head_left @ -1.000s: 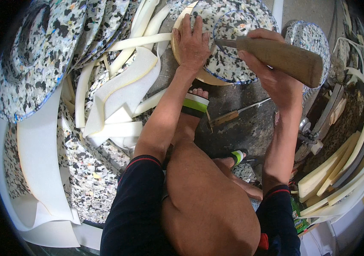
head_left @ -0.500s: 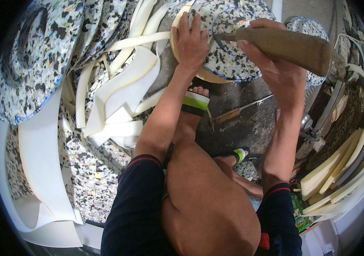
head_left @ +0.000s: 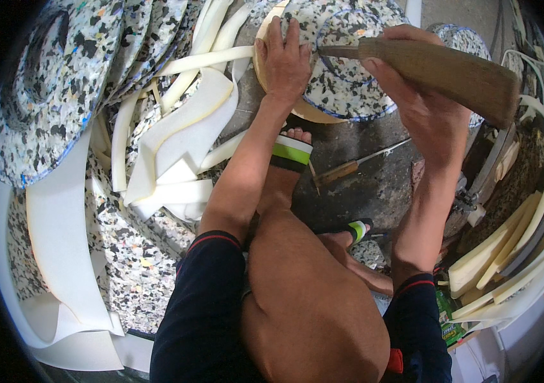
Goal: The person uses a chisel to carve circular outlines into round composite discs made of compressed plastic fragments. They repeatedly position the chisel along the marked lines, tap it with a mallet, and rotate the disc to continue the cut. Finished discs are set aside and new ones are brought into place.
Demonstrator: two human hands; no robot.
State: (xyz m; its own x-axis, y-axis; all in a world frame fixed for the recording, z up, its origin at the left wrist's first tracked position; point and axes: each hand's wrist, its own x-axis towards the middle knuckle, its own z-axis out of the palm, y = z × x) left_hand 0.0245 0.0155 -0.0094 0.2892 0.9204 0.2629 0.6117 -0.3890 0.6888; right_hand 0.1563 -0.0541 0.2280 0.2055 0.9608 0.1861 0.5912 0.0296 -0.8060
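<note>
Under the spread fingers of the left hand [head_left: 285, 64], a round disc of speckled foam [head_left: 348, 76] is lying flat on a pale round board [head_left: 265, 67], and the palm is pressing it down near its left edge. Just right of those fingers, the right hand [head_left: 425, 108] is wrapping closed around the long wooden handle of a knife [head_left: 441, 67], its dark blade pointing left toward the disc's top, close to the left fingertips. Compared with a second ago, the handle is sitting slightly lower and more level, while the left hand is staying put, so the blade seems to be working along the disc's rim. Below the hands, a sandalled foot [head_left: 288, 156] is resting beside a second knife [head_left: 355, 166] on the floor. White foam strips [head_left: 182, 134] are lying left of the fingers.
</note>
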